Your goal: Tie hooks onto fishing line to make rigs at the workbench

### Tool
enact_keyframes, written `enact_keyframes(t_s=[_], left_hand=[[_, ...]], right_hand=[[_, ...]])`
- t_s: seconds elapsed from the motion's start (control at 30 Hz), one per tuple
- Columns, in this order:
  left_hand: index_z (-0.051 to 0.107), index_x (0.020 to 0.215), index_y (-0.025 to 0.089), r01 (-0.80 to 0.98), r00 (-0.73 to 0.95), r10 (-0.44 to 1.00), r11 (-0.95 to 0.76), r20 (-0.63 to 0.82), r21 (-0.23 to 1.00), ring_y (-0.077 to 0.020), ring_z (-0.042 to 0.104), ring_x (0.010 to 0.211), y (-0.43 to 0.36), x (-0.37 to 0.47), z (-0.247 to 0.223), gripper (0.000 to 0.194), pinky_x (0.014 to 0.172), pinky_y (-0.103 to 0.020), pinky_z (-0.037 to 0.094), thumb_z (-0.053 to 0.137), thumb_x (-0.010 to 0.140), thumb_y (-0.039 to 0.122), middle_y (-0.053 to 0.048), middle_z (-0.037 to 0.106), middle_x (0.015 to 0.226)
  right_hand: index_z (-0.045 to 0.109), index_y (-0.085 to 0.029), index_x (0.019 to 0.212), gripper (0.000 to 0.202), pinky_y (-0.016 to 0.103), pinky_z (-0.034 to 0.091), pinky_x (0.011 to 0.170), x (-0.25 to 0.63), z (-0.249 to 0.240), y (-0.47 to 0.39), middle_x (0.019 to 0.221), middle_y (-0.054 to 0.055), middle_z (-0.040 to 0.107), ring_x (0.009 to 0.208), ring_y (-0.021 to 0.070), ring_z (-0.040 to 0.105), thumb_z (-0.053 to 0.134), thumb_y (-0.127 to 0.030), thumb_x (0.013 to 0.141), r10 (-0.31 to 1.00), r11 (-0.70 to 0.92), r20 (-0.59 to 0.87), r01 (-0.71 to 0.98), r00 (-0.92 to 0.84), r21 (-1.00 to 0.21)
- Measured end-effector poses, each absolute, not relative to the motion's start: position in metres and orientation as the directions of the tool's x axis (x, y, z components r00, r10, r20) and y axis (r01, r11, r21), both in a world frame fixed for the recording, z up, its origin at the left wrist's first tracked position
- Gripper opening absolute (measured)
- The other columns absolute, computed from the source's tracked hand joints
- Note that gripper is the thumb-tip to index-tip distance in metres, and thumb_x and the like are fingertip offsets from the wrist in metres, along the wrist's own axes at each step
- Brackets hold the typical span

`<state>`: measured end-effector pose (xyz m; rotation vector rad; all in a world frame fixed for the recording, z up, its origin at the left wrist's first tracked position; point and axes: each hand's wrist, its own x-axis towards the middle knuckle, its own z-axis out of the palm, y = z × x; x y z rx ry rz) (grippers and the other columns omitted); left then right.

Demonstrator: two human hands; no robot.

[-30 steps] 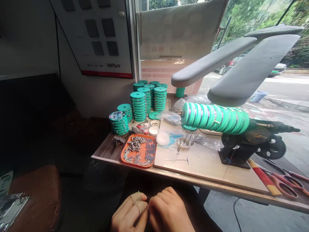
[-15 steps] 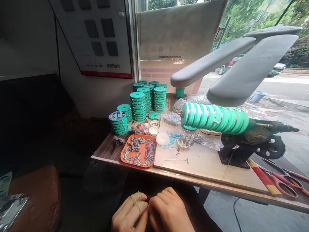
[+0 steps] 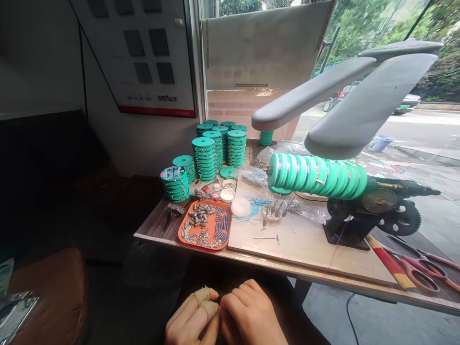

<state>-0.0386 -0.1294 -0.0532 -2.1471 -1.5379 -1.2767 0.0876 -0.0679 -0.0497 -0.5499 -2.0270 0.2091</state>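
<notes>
Side by side below the table's front edge, my left hand (image 3: 193,317) and my right hand (image 3: 252,312) are closed, their fingertips almost meeting. Tan tape wraps two fingers of the left hand. Anything pinched between the fingers is too small or hidden to make out. Beyond them on the table, an orange tray (image 3: 186,231) bears grey metal weights (image 3: 201,215), dark blue slim pieces (image 3: 222,220) and small metal bits (image 3: 203,239). To its right a pale board (image 3: 302,254) carries a thin metal needle-like rod (image 3: 259,238) and a small dish of parts (image 3: 272,213).
Stacks of green spools (image 3: 203,155) stand at the back left. A row of green spools (image 3: 316,177) sits on a black geared winder (image 3: 383,203), under grey fan-like blades (image 3: 370,103). Scissors (image 3: 419,273) lie at the right edge. A brown stool (image 3: 53,292) is at left.
The view has shifted very slightly, so the table things sit a little further left. Both hands stay closed together in nearly the same place.
</notes>
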Motion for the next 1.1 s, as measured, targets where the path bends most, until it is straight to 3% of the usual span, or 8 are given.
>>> enact_keyframes(t_s=[0.37,0.73,1.1], left_hand=[[0.058,0.073,0.016,0.850,0.080,0.632,-0.447,0.771,0.278,-0.0111,0.063,0.064,-0.113,-0.024,-0.034,0.018,0.060,-0.015,0.052,0.046,0.077,0.003,-0.004,0.063,0.069],[0.060,0.077,0.017,0.848,0.008,0.717,-0.374,0.697,0.375,-0.0113,0.063,0.071,-0.119,-0.025,-0.044,0.012,0.065,-0.016,0.052,0.052,0.078,0.008,-0.003,0.063,0.076],[0.060,0.076,0.016,0.861,0.019,0.678,-0.385,0.735,0.333,-0.0115,0.063,0.068,-0.117,-0.022,-0.041,0.014,0.062,-0.017,0.052,0.049,0.079,0.008,-0.004,0.062,0.073]], right_hand=[[0.041,-0.007,0.050,0.039,0.016,0.007,0.064,0.099,-0.041,-0.058,0.050,0.004,0.032,0.059,0.0054,0.019,0.026,-0.009,0.086,0.434,0.892,0.786,0.332,-0.440,-0.307],[0.051,-0.008,0.057,0.040,0.015,0.009,0.066,0.106,-0.043,-0.061,0.054,0.004,0.035,0.063,0.0046,0.023,0.030,-0.015,0.090,0.510,0.854,0.751,0.352,-0.419,-0.384],[0.051,-0.008,0.057,0.043,0.023,0.021,0.092,0.104,-0.043,-0.063,0.056,0.004,0.036,0.070,0.0042,0.028,0.027,-0.016,0.091,0.507,0.846,0.751,0.412,-0.422,-0.340]])
